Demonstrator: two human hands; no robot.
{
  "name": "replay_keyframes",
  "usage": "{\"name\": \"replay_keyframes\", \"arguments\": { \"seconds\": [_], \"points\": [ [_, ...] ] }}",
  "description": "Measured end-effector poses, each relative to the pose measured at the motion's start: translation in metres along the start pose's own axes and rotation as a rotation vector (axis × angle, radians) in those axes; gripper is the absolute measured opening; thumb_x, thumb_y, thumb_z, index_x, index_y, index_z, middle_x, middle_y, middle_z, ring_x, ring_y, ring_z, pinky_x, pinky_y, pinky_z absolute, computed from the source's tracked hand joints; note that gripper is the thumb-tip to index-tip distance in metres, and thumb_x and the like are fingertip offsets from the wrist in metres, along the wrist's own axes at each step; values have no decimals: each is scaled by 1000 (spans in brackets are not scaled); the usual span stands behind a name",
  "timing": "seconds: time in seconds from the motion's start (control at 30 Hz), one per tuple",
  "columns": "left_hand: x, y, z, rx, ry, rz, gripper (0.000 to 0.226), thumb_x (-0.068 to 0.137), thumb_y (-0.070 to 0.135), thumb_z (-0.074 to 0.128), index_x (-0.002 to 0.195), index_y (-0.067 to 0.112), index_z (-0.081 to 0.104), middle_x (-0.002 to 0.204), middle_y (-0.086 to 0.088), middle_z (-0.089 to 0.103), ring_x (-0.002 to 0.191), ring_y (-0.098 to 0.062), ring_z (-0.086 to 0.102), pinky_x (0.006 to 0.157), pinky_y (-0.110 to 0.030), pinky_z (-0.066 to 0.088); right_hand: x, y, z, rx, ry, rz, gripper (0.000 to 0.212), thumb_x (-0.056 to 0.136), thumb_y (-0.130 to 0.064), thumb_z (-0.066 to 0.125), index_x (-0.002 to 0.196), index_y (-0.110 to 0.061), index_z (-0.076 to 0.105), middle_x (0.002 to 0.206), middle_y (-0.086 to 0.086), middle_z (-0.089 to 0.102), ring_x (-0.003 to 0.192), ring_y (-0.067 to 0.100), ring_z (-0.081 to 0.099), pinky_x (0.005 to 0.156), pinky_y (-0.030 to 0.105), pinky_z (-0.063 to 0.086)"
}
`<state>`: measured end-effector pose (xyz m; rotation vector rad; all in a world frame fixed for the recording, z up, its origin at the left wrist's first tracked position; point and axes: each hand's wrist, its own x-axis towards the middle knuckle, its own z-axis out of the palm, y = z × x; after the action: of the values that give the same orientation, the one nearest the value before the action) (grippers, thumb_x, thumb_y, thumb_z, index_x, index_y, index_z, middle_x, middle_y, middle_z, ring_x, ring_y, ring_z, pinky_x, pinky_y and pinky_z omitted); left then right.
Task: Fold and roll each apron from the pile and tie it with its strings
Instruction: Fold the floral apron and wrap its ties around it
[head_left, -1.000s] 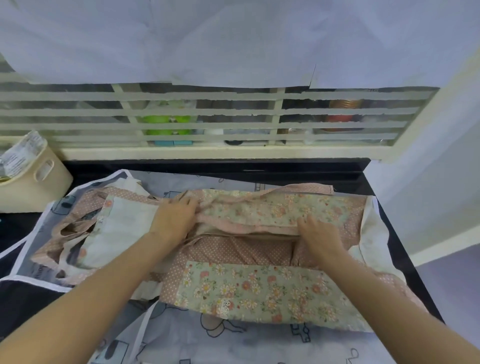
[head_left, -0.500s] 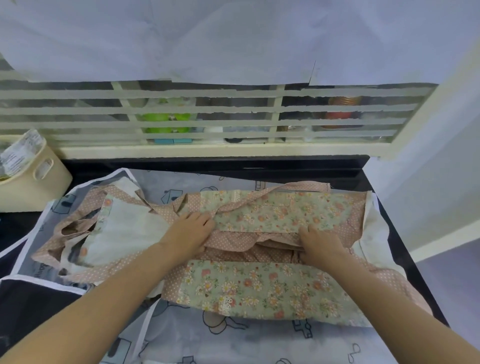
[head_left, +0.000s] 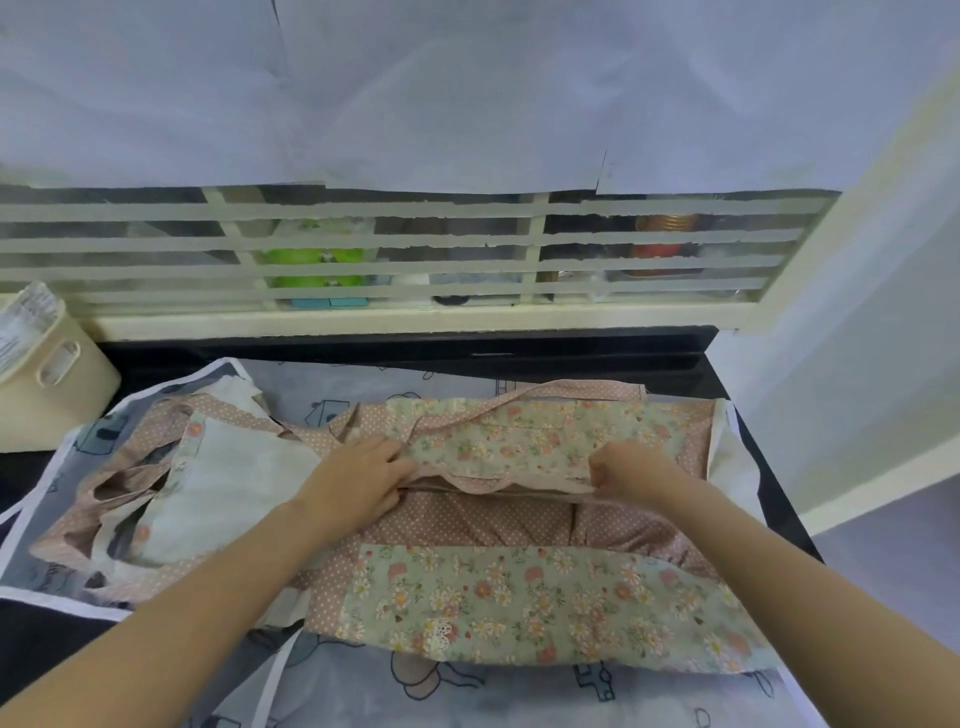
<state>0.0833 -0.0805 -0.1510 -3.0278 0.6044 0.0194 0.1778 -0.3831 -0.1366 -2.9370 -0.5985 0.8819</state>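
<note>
Both forearms reach in from the near edge of the counter (head_left: 675, 358), a dark surface. The left hand (head_left: 358, 480) lies knuckles-up on the floral apron (head_left: 519, 592), its fingers curled round the folded pink-trimmed hem at mid-cloth and pinching it. The right hand (head_left: 631, 470) is likewise knuckles-up, its fingers curled under the same hem further toward the right edge, gripping it and raising it slightly off the layer below. The apron is spread across the middle of the counter, reaching almost to the right edge: a green flower print with pink dotted borders, its far half folded toward the near half so that a dotted band shows between the two printed panels. A pink strap (head_left: 566, 391) trails along the far side. It lies on top of a grey cartoon-print apron (head_left: 363, 691) with white binding. A cream basket (head_left: 47, 379) stands at the far left corner. Compared with half a second ago, the right hand has shifted rightward and lifted the hem, and the fold edge is pulled straighter between the hands.
</note>
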Motion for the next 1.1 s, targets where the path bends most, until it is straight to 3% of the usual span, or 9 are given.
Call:
{"name": "replay_keyframes", "arguments": {
  "seconds": [0.17, 0.37, 0.6, 0.7, 0.8, 0.87, 0.93, 1.0, 1.1],
  "points": [
    [6, -6, -15, -54, 173, -47, 17, 71, 19, 69, 70, 15, 53, 73, 2, 48, 58, -11, 42, 49, -22, 30, 0, -2, -14, -1, 221, 124, 14, 90, -5, 56, 78, -10, 51, 83, 8, 63, 79, 23, 65, 72, 32, 53],
    [7, -2, -26, -64, -98, 33, 15, 91, 29, 47, 96, 18, 56, 108, 2, 47, 88, -9, 37, 78, -24, 39, -21, -1, -34, 105, 486, 28, 18, 99, -14, 41, 81, -10, 43, 74, 4, 53, 68, 22, 53, 52, 25, 32],
    [6, 23, -11, 232, -539, 127, 29, 90, 33, 51, 117, 22, 57, 130, -1, 41, 125, -21, 33, 107, -36, 24, -40, 3, 22, -240, 197, -120, 19, 98, -17, 38, 104, -8, 54, 92, 8, 58, 77, 23, 51, 64, 30, 39],
    [16, 24, -12, 93, -641, 78, 16, 87, 35, 55, 94, 20, 57, 115, -2, 49, 107, -19, 44, 94, -32, 37, -39, 2, 42, -231, 57, -135, 24, 96, -18, 41, 103, -7, 61, 99, 9, 60, 89, 27, 59, 66, 31, 42],
    [32, 30, -14, -199, -470, 38, 19, 89, 39, 54, 85, 21, 48, 95, 6, 46, 83, -12, 47, 64, -21, 36, -31, 5, 41, -182, 29, -58, 28, 96, -26, 39, 94, -9, 62, 80, 1, 51, 90, 24, 55, 78, 34, 47],
    [42, 40, -9, -302, -395, 35, 18, 90, 42, 54, 95, 24, 51, 96, 10, 42, 83, -8, 45, 62, -19, 33, -24, 8, 41, -141, -10, 97, 34, 97, -38, 39, 112, -16, 59, 106, 3, 55, 116, 28, 47, 96, 43, 38],
    [50, 51, 2, -289, -525, 62, 22, 90, 37, 56, 106, 22, 54, 104, 5, 45, 87, -11, 45, 65, -22, 36, -18, 11, 47, -29, -124, 267, 52, 92, -49, 44, 137, -23, 42, 142, 8, 35, 133, 38, 26, 105, 53, 32],
    [58, 57, 10, -238, -702, 65, 26, 89, 29, 58, 112, 18, 54, 112, -3, 50, 89, -15, 45, 71, -26, 38, -13, 17, 56, 59, -192, 349, 68, 89, -55, 50, 144, -20, 32, 150, 11, 17, 136, 42, 14, 109, 54, 28],
    [73, 56, 5, -263, -727, 32, 18, 88, 24, 60, 105, 18, 61, 103, -1, 57, 86, -14, 50, 72, -24, 40, -3, 35, 51, -9, -301, 360, 75, 81, -60, 58, 138, -14, 40, 146, 13, 31, 133, 39, 28, 108, 49, 31]
  ]
}}
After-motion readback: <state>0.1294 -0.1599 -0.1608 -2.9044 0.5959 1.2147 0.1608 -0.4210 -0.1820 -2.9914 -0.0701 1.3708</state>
